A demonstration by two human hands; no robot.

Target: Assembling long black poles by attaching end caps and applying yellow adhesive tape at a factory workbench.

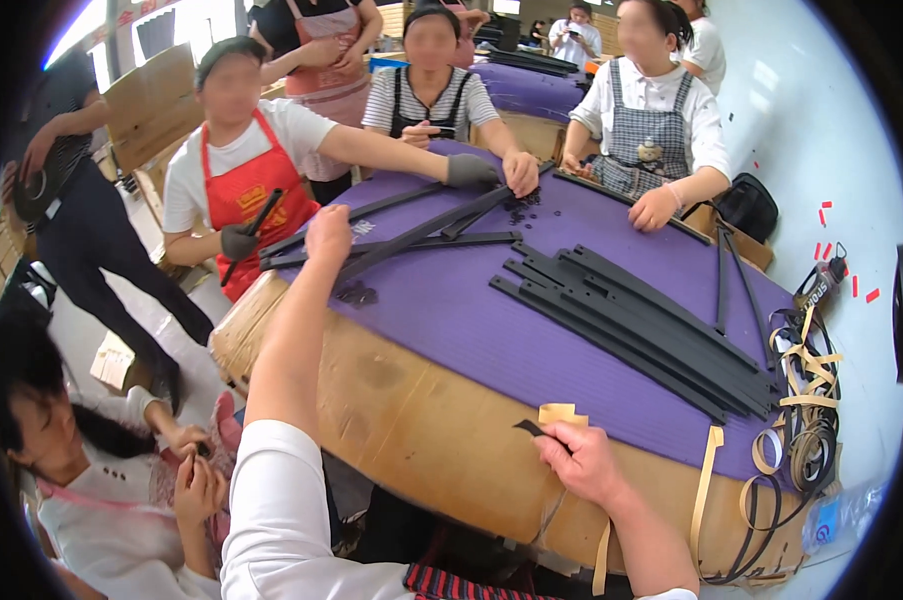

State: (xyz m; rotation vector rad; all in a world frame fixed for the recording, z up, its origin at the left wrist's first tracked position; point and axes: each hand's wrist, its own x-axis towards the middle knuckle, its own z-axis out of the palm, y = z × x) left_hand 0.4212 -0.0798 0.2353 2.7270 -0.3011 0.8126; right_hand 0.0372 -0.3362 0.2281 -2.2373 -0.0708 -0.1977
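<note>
The left hand (328,235) is stretched far across the purple mat (451,310), closed on the end of a long black strip (421,232). The right hand (579,460), at the near table edge, is pinched on a small black piece (529,427), perhaps a clip. A strip appears to be in the course of being drawn in; careful alignment would be called for. No containers are seen, only a stack of black strips (631,315) to the right.

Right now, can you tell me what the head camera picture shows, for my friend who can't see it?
The person's left hand reaches out to long black strips on a purple-covered table, while the right hand pinches a small black piece at the table's near edge. A stack of black bars lies to the right, and several people in aprons work around the table.
</note>
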